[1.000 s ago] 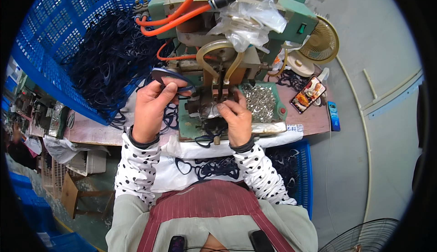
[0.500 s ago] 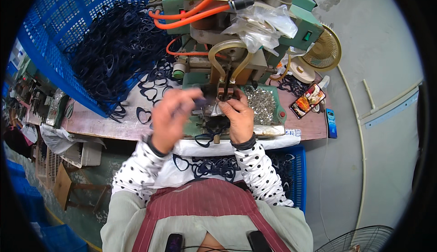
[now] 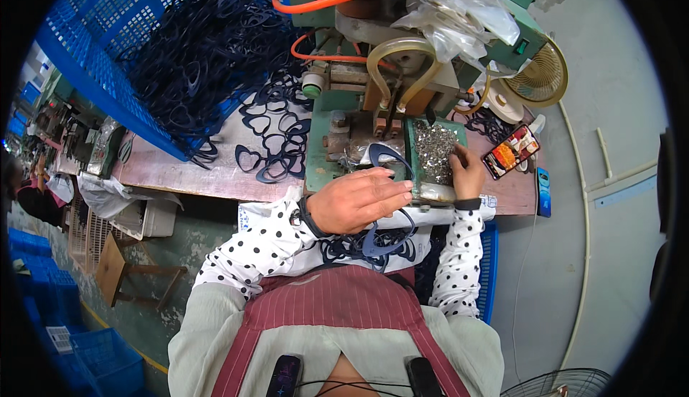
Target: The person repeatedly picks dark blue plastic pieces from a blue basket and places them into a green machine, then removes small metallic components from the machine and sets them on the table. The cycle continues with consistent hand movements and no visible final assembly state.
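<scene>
My left hand is in front of the green machine, its fingers pressed together and pointing right. Dark blue, loop-shaped soft pieces show above and below it, and one appears to be held in the fingers; the grip itself is partly hidden. My right hand is at the green tray on the machine's right side. Its thumb and fingertips close down among small shiny metal parts; whatever they pinch is too small to make out. Two brownish clamp blocks stand over the work spot, left of the tray.
A big blue basket full of dark blue loops leans at the left, with more loops spread on the table. A phone, a blue device and a small fan are at the right. Orange hoses cross above.
My right hand has left the clamp blocks and moved right into the tray of metal parts. My left hand has come down and right, over the front edge. The whole view has shifted slightly.
</scene>
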The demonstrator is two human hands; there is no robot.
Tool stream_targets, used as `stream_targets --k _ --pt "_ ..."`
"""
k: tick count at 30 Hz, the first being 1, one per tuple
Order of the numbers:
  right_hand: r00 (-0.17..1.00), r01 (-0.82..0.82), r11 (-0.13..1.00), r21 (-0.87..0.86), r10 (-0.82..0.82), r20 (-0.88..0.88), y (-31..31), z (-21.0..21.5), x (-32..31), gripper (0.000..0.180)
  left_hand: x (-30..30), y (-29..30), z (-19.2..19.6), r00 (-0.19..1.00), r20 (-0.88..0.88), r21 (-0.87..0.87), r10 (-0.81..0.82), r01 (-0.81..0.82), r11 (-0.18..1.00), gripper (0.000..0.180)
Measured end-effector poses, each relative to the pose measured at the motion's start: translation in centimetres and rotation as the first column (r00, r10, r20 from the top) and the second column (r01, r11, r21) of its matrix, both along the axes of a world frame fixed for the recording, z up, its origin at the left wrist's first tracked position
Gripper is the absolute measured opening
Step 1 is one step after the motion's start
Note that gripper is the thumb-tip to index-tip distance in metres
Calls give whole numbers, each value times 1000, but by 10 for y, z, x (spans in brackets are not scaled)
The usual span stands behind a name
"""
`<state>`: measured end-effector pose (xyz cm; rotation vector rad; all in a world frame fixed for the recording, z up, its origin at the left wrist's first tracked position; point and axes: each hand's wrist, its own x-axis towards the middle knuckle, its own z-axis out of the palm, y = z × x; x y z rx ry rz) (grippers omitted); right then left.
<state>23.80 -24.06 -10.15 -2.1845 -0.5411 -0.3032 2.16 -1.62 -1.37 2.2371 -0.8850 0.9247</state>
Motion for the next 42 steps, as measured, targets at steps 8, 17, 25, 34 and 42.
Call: stream_targets --k 8,17,25,34,42 --pt "986 78 891 -448 -2 166 9 -1 -29 22 -1 -1 -2 999 -8 -7 31 -31 999 40" --pt "999 22 991 130 -26 26 7 -22 -12 13 -30 14 -23 963 54 -35 264 -263 964 26" --pt "980 139 982 125 -154 123 21 -12 -25 8 -32 121 -115 109 -135 340 985 -928 150 29" --pt "965 141 979 145 -169 202 19 -9 -29 10 -27 167 -129 137 -286 490 948 -830 268 27" --pt "980 12 990 137 -39 195 40 18 -42 4 -46 114 -46 303 -220 -109 927 -952 285 14"
